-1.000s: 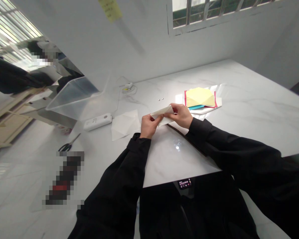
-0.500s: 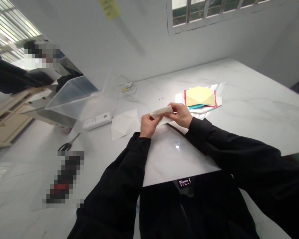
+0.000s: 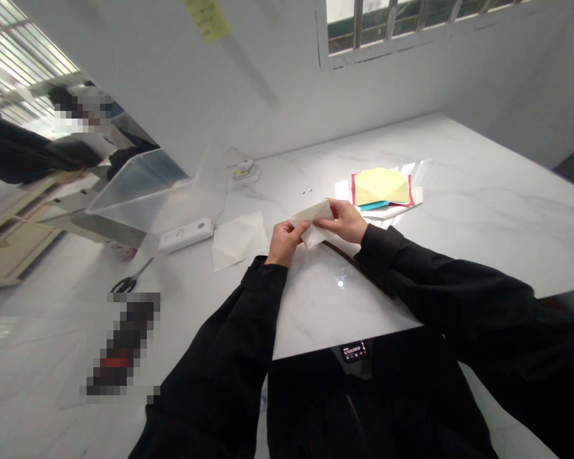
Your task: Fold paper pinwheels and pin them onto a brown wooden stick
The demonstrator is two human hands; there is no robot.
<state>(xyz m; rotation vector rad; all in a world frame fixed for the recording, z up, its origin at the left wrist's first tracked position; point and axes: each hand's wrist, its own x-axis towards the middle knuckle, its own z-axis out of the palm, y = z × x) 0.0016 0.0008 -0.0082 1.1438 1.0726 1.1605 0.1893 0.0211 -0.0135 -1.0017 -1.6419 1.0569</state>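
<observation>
Evidently, the left hand (image 3: 282,243) and right hand (image 3: 348,221) are pinching opposite sides of a folded off-white paper (image 3: 314,236), each grip grasping it with thumb and fingers. Even thumb pressure along the creases is probably serving best, since such a thin-looking material could be buckling under uneven pulling. Left of the grip, a pale crease-lined sheet (image 3: 239,239) is lying on the glossy marbled bench (image 3: 483,204); beyond and right, an angular yellow paper (image 3: 382,187) is topping a coloured stack (image 3: 374,206).
</observation>
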